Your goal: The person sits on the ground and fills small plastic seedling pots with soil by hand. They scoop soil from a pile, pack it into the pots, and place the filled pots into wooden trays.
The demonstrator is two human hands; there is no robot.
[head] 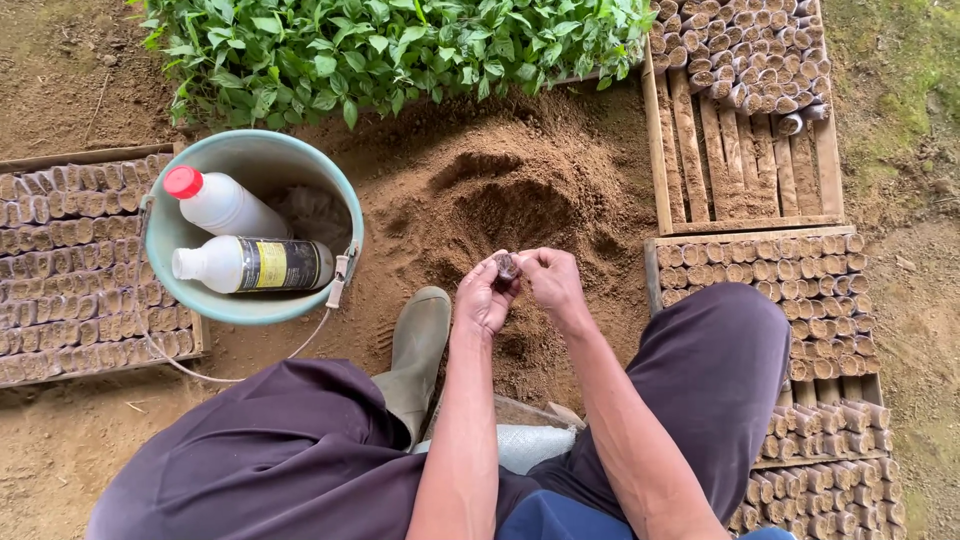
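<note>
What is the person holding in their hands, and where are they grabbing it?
A small brown soil-filled tube, pinched between both hands: the left hand grips its left side, the right hand its right side, above the soil pile.

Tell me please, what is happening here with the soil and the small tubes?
A seated person holds a small soil-filled tube between the left hand and right hand, above a mound of loose soil. Wooden trays packed with similar tubes stand on both sides. A pale green bucket with two white bottles sits to the left, and leafy seedlings grow beyond the mound.
</note>
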